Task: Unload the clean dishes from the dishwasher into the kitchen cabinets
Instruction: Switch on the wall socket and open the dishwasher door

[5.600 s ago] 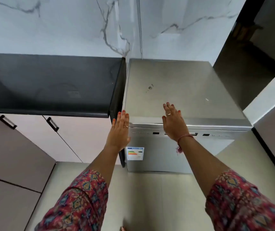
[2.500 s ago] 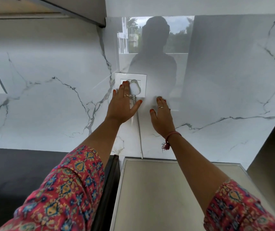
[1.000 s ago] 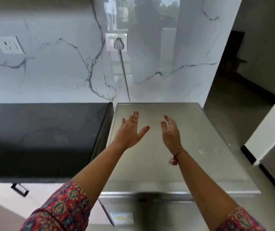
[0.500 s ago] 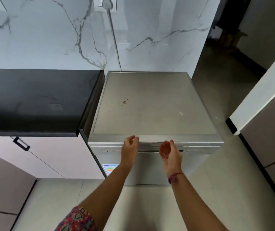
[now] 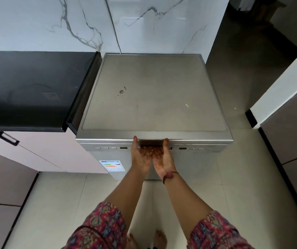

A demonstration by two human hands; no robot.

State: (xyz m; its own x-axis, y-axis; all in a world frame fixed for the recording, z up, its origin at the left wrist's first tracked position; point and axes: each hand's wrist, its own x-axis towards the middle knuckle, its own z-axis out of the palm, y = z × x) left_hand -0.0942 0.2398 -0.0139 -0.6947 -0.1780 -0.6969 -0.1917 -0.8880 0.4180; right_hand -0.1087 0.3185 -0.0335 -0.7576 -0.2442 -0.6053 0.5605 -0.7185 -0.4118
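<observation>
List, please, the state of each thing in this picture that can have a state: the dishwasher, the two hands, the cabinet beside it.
dishwasher door: closed, not yet pulled open.
handle recess: both hands' fingers hooked inside, palms up.
left hand: fingers curled into the recess, thumb on the front edge.
right hand: likewise gripping the recess.
cabinet door: closed, under the black countertop.

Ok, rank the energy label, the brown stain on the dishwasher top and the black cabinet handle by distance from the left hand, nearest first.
1. Energy label: just left of the left hand, on the dishwasher front.
2. Brown stain: beyond the hand, on the top.
3. Cabinet handle: far left, under the counter.
</observation>
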